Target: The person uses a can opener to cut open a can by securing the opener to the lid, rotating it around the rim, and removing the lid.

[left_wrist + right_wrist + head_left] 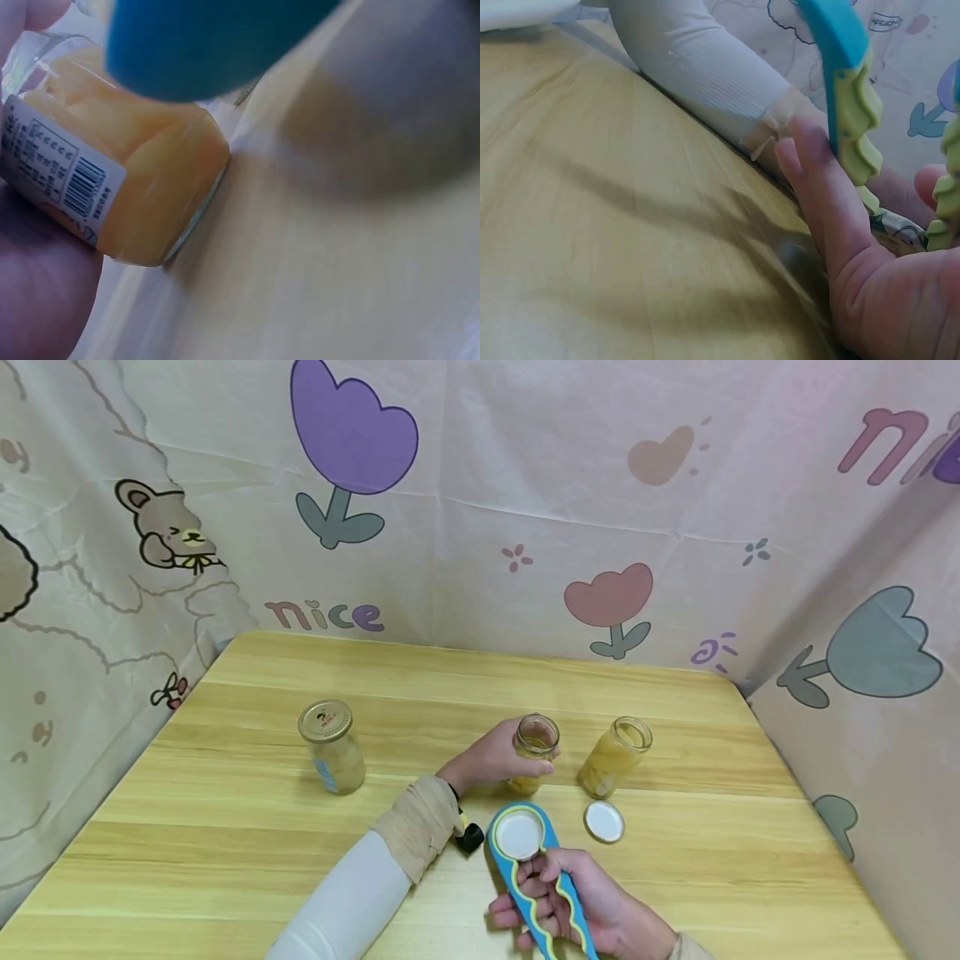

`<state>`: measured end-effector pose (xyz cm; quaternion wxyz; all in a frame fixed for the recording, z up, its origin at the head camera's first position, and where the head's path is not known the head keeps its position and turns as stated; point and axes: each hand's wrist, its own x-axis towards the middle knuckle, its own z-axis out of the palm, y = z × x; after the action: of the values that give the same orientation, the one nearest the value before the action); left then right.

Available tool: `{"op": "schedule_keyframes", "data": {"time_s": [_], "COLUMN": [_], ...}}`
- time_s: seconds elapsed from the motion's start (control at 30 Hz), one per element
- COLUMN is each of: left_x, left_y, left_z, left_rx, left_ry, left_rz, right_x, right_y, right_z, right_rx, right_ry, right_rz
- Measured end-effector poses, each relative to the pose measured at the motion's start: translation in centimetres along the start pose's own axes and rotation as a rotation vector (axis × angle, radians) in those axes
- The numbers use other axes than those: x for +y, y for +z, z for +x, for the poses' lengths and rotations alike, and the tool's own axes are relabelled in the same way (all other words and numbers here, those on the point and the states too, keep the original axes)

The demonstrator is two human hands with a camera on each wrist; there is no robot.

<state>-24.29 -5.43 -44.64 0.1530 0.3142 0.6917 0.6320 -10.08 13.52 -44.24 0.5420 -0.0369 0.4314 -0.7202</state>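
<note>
Three glass jars of yellow fruit pieces were at the tabletop (225, 827). The left hand (498, 756) grasped the middle jar (536, 743), its mouth uncovered and its side bearing a barcode label; whether its base touched the wood could not be told. The right hand (592, 897) grasped a blue-and-yellow opener (501, 835), thumb against one handle and fingers behind, the two handles spread apart. Inside the opener's ring sat a white disc like a lid's underside (519, 835), farther from the far edge than the middle jar.

Toward the far right corner stood an uncovered jar (611, 764), and just beside it, away from the far edge, lay a loose lid (604, 822), white side up. A lidded jar (336, 756) stood upright toward the far left corner, well apart from the others. Beyond the far edge hung a printed cloth (465, 527).
</note>
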Motion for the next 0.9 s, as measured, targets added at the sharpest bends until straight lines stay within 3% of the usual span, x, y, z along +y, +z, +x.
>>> {"op": "schedule_keyframes", "data": {"time_s": [0.3,0.53,0.9], "left_x": [-0.20,-0.28,-0.24], "left_y": [0.00,0.02,0.10], "left_z": [0.23,0.18,0.02], "left_rx": [-0.004,-0.011,0.003], "left_ry": [0.008,0.001,-0.006], "left_rz": [0.008,-0.032,-0.028], "right_x": [0.10,0.11,0.17], "right_y": [0.05,0.29,0.77], "right_z": [0.23,0.40,0.30], "right_rx": [0.030,-0.007,0.042], "right_ry": [-0.009,0.023,-0.010], "right_rz": [-0.002,0.024,-0.058]}}
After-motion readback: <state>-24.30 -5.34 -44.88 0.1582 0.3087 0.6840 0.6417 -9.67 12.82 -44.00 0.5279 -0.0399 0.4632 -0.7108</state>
